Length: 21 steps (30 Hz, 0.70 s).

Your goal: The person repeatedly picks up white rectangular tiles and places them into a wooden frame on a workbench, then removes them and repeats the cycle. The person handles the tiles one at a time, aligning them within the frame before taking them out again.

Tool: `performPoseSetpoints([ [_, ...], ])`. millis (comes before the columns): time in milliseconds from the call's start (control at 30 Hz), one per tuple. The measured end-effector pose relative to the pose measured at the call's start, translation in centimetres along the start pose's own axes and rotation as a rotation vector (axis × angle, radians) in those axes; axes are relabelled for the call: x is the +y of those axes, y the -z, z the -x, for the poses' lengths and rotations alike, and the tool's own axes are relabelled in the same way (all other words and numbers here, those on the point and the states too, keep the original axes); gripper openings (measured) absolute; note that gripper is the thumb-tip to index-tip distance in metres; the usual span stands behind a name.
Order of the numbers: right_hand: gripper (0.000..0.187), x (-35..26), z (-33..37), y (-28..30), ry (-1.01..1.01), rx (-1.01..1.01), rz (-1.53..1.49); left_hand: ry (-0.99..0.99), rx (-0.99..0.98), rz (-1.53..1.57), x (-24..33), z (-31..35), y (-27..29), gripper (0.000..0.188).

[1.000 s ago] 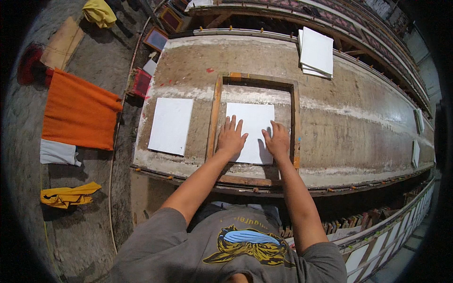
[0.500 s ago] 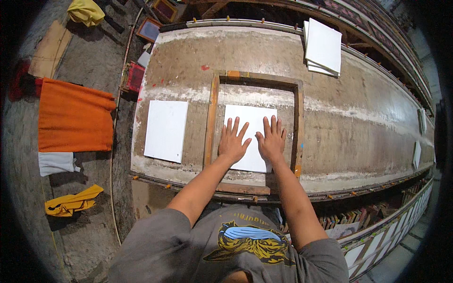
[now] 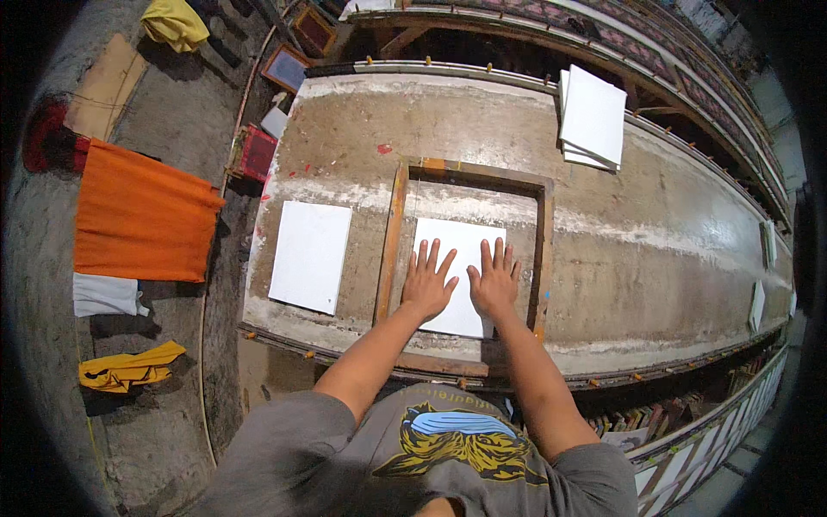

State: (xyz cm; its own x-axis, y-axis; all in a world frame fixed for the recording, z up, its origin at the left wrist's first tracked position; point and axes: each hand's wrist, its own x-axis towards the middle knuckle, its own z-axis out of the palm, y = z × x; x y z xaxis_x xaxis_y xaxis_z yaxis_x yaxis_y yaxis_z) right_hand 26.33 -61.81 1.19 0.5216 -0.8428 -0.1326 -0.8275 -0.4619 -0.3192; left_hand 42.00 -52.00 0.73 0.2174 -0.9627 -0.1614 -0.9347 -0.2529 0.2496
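A wooden frame point(image 3: 392, 246) lies on the long, stained table point(image 3: 646, 284) in front of me. Inside its border is a white sheet point(image 3: 461, 306). My left hand point(image 3: 428, 284) rests palm down over the sheet's left side, fingers spread. Over the right side, my right hand point(image 3: 494, 284) lies flat in the same way, its fingers apart. Neither hand grips anything. I cannot tell whether a clear mesh spans the frame beneath my palms. To the left of the frame lies another white sheet or thin stack point(image 3: 310, 257), with a small dark mark near its lower corner.
A stack of white sheets point(image 3: 593, 116) sits at the table's far edge, and more white sheets point(image 3: 757, 306) lie toward the right end. Small pegs line both long edges. Left of the table, an orange cloth point(image 3: 146, 215) hangs, near a red frame point(image 3: 257, 153).
The whole view has shifted, so the table and frame appear slightly lower. My hands keep the same flat pose on the sheet's area.
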Motion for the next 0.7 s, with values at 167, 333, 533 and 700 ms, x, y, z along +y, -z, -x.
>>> performPoseSetpoints([
  [167, 0.079, 1.8, 0.1, 1.3, 0.061, 0.028, 0.076, -0.009, 0.008, 0.198, -2.9, -0.4, -0.2, 0.078],
  [333, 0.082, 6.4, 4.5, 5.2, -0.22, 0.108, 0.043, 0.224, 0.223, 0.167, -5.1, 4.1, 3.2, 0.084],
  [533, 0.086, 8.0, 9.3, 6.8, -0.37, -0.02, -0.035, 0.453, 0.171, 0.322, -6.4, 8.7, 1.7, 0.073],
  [700, 0.085, 10.0, 9.6, 4.0, -0.331, 0.049, -0.057, 0.396, 0.257, 0.391, -7.9, 8.3, -0.7, 0.064],
])
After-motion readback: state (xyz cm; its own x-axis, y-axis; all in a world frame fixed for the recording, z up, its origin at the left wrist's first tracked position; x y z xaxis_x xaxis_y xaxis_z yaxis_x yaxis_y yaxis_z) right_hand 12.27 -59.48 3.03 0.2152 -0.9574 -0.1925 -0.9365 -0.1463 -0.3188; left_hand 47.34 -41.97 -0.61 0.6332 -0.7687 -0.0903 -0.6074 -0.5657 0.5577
